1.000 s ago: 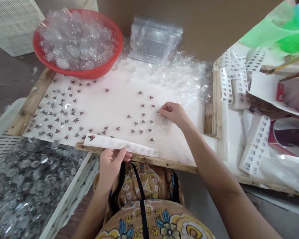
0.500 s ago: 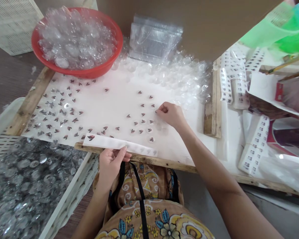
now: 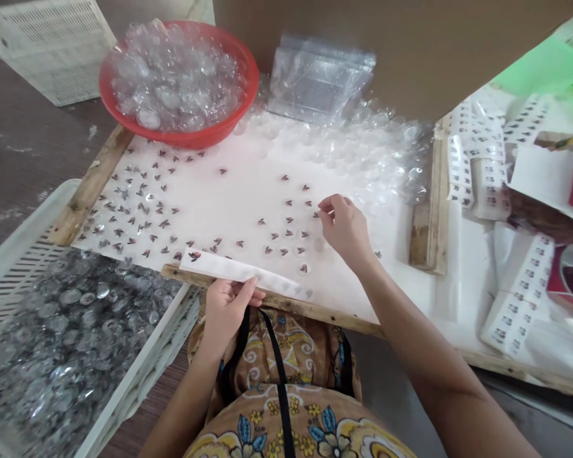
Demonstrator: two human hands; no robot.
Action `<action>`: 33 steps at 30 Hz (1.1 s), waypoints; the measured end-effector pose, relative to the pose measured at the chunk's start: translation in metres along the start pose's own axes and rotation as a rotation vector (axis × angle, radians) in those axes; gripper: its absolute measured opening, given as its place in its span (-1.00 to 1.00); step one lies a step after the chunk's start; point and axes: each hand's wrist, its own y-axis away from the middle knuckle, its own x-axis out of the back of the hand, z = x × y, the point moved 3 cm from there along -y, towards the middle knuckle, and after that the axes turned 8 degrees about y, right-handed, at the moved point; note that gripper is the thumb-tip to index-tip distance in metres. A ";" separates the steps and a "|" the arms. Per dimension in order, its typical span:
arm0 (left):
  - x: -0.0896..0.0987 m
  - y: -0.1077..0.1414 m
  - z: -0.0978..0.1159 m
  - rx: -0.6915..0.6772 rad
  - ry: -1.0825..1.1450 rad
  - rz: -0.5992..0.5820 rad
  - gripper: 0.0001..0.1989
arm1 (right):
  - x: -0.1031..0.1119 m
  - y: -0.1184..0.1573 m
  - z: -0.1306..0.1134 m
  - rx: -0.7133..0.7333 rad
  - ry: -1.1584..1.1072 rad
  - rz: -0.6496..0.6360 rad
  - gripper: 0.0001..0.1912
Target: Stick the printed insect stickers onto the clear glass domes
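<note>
My left hand (image 3: 231,308) is closed on a white sticker strip (image 3: 248,272) at the board's front edge, thumb on top. One dark-and-red insect-like sticker (image 3: 194,256) shows at the strip's left end. My right hand (image 3: 344,230) hovers low over the white board (image 3: 210,207), fingers curled and thumb close to the index finger. A small insect-like sticker (image 3: 315,215) lies at its fingertips; whether the fingers grip anything is unclear. Left of that hand are several clear round pieces bearing such stickers (image 3: 289,233). Unmarked clear pieces (image 3: 362,149) crowd the back right.
A red basin (image 3: 181,137) heaped with clear pieces stands at the back left. Beside it lies a clear plastic box (image 3: 322,76). Wooden rails (image 3: 90,178) edge the board. At lower left is a white crate (image 3: 119,388) of clear pieces. Bundled sticker sheets (image 3: 519,292) lie right.
The view has shifted, so the scene sits further right. My right fingertips have eased back slightly, and a sticker now shows beside them. My left hand still holds the strip.
</note>
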 end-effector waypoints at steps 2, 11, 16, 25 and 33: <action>-0.001 0.000 0.000 0.004 0.003 -0.003 -0.74 | -0.002 0.011 -0.030 0.129 -0.108 -0.020 -0.88; 0.001 -0.005 0.003 -0.058 -0.045 0.011 -0.79 | -0.044 0.048 -0.179 0.553 -0.523 -0.521 -0.85; 0.005 -0.006 0.002 -0.095 -0.115 0.055 -0.79 | -0.047 0.051 -0.183 0.516 -0.508 -0.505 -0.87; 0.010 -0.006 0.012 -0.290 -0.262 0.153 -0.85 | -0.026 0.064 -0.182 0.687 -0.578 -0.374 -0.89; 0.002 -0.003 -0.001 0.007 -0.043 -0.003 -0.75 | 0.007 0.018 -0.082 0.160 -0.634 -0.161 -0.90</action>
